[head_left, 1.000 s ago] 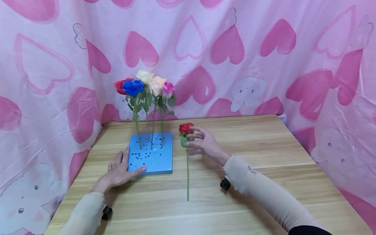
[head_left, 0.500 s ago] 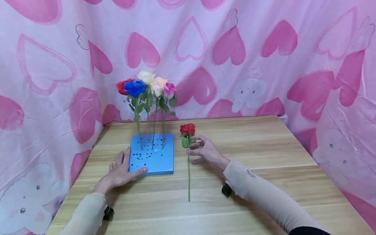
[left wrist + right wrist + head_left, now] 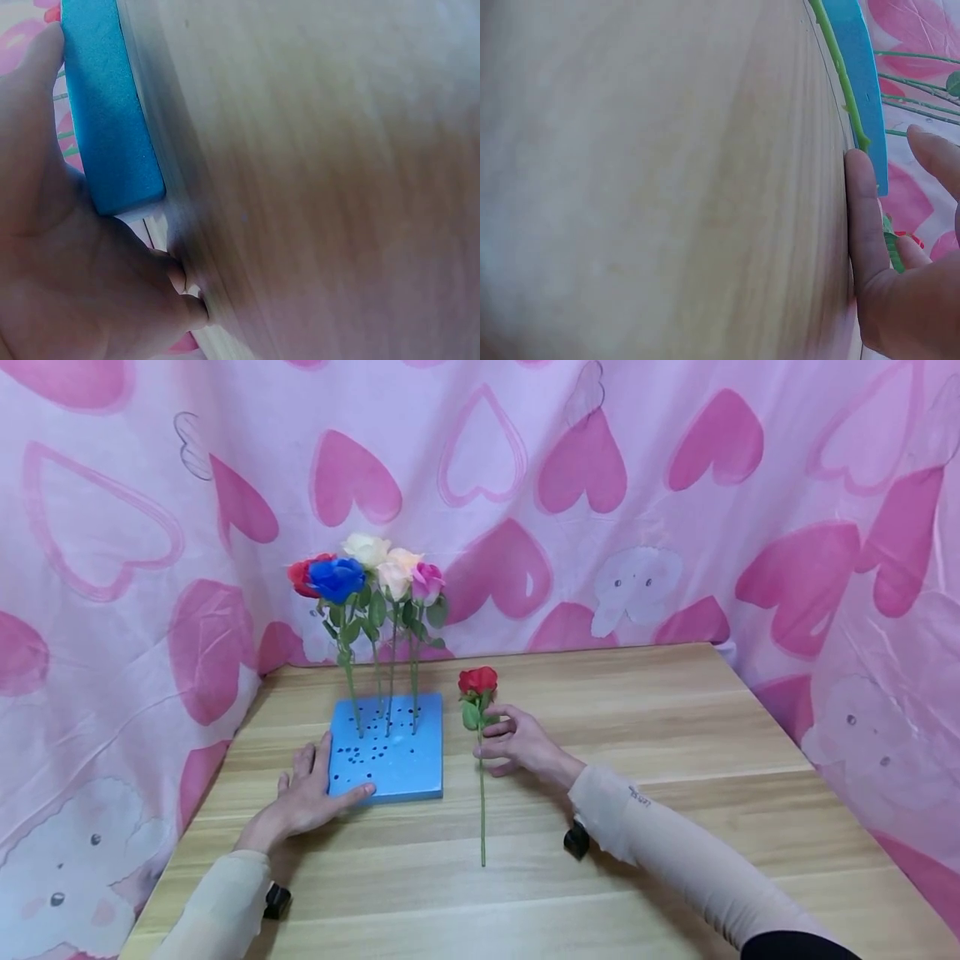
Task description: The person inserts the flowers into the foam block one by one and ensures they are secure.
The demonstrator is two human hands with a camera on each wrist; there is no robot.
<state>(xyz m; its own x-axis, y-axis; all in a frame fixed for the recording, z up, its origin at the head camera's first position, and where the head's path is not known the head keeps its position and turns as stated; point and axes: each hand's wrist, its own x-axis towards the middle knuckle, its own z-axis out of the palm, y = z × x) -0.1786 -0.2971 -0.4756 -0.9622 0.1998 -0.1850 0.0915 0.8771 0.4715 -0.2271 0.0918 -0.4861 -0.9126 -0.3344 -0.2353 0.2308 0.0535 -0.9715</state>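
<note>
A: Head view. What does each of the hands do?

B: The left hand lies flat on the light wooden desk, fingers straight and spread, thumb resting on the near left corner of the square blue foam block with punched holes. The right hand pinches the thin green stem of the single red artificial rose just below its leaves.

A: And where is that rose?

B: Just to the right of the block, not touching it; bloom toward the far side, stem running toward the viewer, its tip near the desk surface. Five artificial roses, red, blue, cream, peach and pink, stand upright in the block's far holes. A pink cloth printed with hearts hangs behind the desk.

A: Left wrist view?

B: The left hand touches the side wall of the foam block, fingers extended; the desk is blurred.

A: Right wrist view?

B: The right hand shows straight fingers beside the green stem, with the edge of the block behind it. The pinch itself is hidden here.
</note>
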